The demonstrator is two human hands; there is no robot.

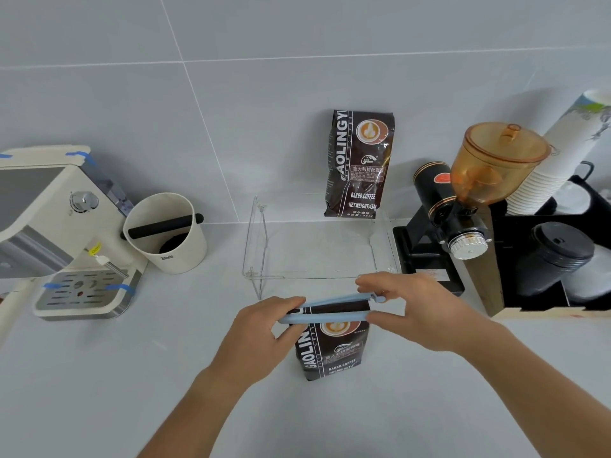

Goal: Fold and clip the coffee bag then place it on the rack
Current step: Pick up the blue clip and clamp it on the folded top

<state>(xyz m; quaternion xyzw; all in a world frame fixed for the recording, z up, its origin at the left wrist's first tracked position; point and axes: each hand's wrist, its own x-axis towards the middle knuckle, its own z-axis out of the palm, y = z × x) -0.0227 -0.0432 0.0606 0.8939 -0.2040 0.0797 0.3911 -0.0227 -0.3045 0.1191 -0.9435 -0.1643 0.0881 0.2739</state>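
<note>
A dark brown coffee bag (332,353) stands upright on the grey counter in front of me, its top folded over. A long light-blue clip (330,310) lies across that folded top, its two bars still slightly apart. My left hand (261,338) pinches the clip's left end. My right hand (416,309) grips its right, hinged end. Just behind stands a clear acrylic rack (317,252), and a second, identical coffee bag (360,163) leans against the wall at its back right.
A cream espresso machine (59,233) and a white knock box (167,233) stand at the left. To the right are a black grinder with an amber hopper (476,193), stacked paper cups (558,160) and a black organiser holding lids (558,256).
</note>
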